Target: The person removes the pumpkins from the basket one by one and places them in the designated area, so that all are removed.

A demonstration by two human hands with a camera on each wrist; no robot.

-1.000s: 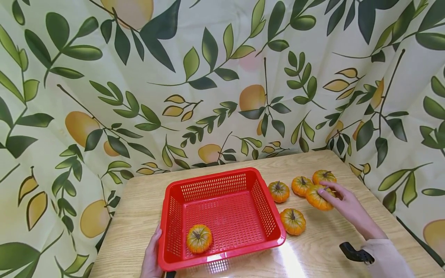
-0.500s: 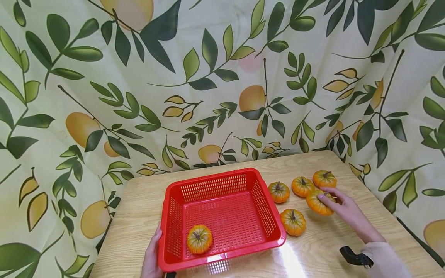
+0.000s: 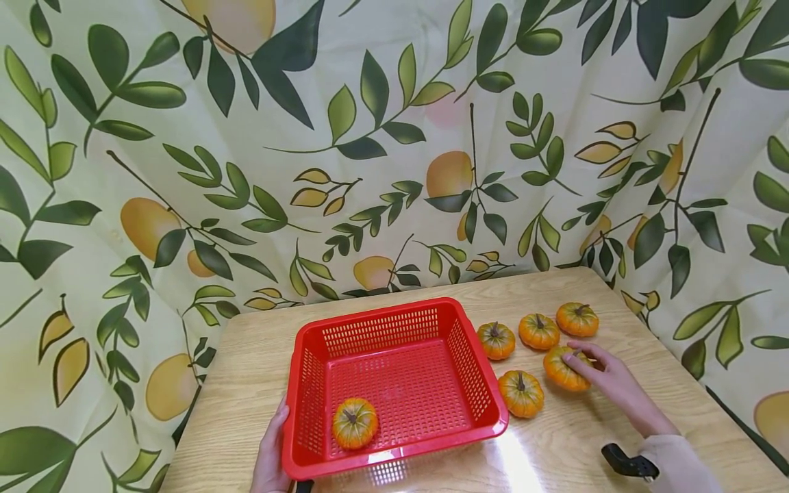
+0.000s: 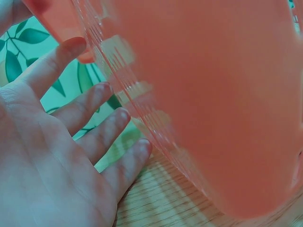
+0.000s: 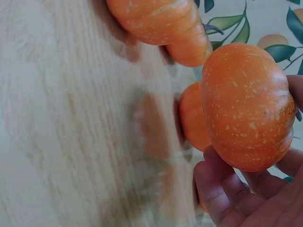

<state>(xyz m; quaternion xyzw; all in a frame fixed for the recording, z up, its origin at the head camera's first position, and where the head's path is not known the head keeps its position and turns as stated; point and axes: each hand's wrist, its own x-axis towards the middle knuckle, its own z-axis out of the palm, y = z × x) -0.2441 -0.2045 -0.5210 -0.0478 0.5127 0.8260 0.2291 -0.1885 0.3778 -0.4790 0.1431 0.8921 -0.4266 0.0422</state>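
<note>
My right hand point(image 3: 607, 378) holds a small orange pumpkin point(image 3: 564, 370) between thumb and fingers, near the table's right side. In the right wrist view the speckled underside of this pumpkin point(image 5: 248, 109) shows, lifted off the wood, with fingertips along its edge. A red plastic basket point(image 3: 394, 448) stands at the middle front, one pumpkin point(image 3: 355, 423) lying in its near left corner. At the basket's left side is my left hand point(image 3: 271, 452). Its fingers, nearly straight in the left wrist view, reach with their tips to the slotted wall point(image 4: 137, 101).
Several more pumpkins sit right of the basket: one by its near right corner point(image 3: 520, 394), one beside its right wall point(image 3: 496, 340), two farther back point(image 3: 539, 331) point(image 3: 577, 319). A leaf-and-fruit patterned cloth point(image 3: 382, 171) hangs behind the wooden table point(image 3: 246, 349).
The pumpkin in my right hand has moved slightly toward me, away from the two pumpkins behind it. The left hand and basket stay put.
</note>
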